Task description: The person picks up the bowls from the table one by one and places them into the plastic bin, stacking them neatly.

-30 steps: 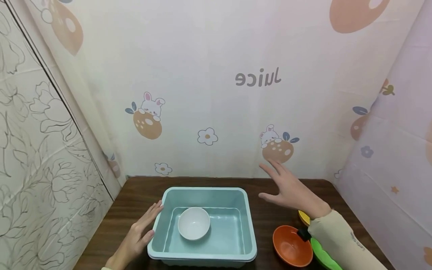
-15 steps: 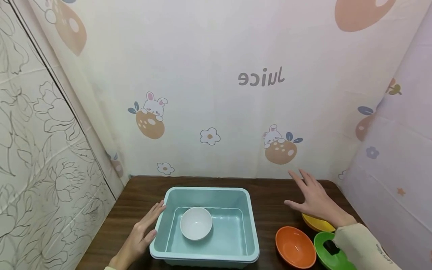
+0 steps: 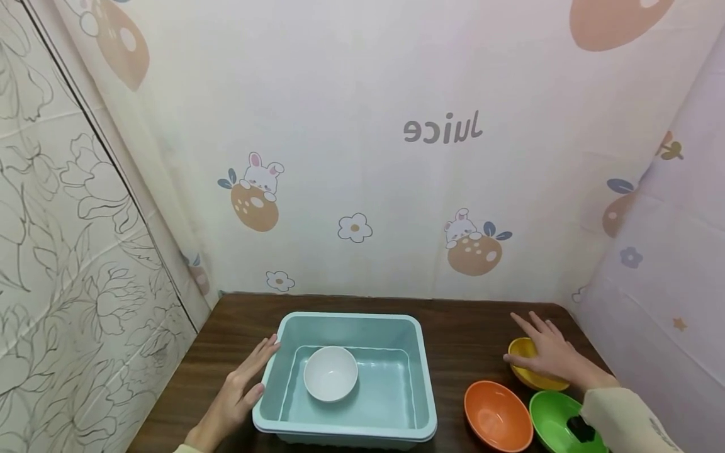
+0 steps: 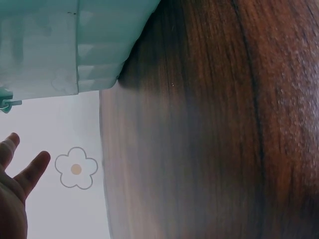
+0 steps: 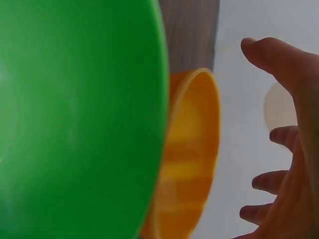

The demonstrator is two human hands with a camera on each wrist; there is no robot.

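In the head view my left hand point(image 3: 235, 387) rests with extended fingers at the left rim of a pale teal plastic basin point(image 3: 404, 396). Inside that basin stands a white bowl point(image 3: 331, 374), left of its middle. My right hand point(image 3: 552, 357), fingers spread, hovers over a yellow bowl point(image 3: 523, 346) at the right and holds nothing. In front of it are an orange bowl point(image 3: 498, 415) and a green bowl point(image 3: 552, 415), partly behind my sleeve. The right wrist view has the green bowl point(image 5: 75, 119) close up, with the yellow bowl point(image 5: 192, 144) beyond it.
All of it stands on a dark wood-grain table point(image 3: 459, 340). A printed curtain point(image 3: 351, 157) rises behind the table's back edge, and more patterned cloth closes in both sides. A small black device sits on my right wrist, above the green bowl.
My right hand has moved right and down from beside the basin to over the yellow bowl, uncovering more of the coloured bowls. My left hand stays at the rim. The head view shifts slightly.
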